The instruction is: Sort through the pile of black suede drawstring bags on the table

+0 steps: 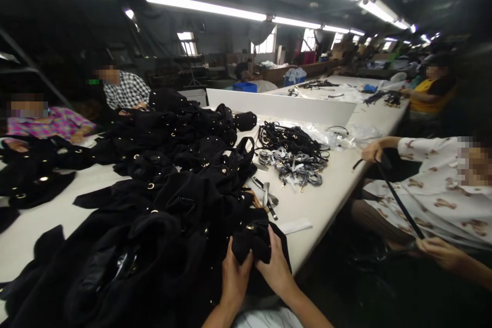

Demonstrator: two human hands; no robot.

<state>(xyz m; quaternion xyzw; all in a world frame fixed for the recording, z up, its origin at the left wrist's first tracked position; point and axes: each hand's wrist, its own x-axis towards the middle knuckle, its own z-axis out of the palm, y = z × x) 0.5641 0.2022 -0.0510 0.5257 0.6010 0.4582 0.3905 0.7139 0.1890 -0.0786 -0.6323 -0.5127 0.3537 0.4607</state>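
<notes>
Both my hands grip a black fabric bag [251, 243] with a small gold ring, at the near edge of the table. My left hand [235, 272] pinches the cloth on its left side, thumb and fingers bent around a fold. On the other side my right hand [274, 266] holds the same bag between thumb and fingers. A large heap of black bags [180, 205] with gold fittings spreads to the left and beyond. Just past my hands lie a pair of metal scissors [266, 195] and a white strip [295, 226].
Black straps [290, 138] and bundled clips [294, 166] lie in a pile farther along the white table [334, 184]. Behind them stands a long white board [280, 107]. At right, a seated person [430, 189] holds a black strap [402, 205]; two people sit across the table.
</notes>
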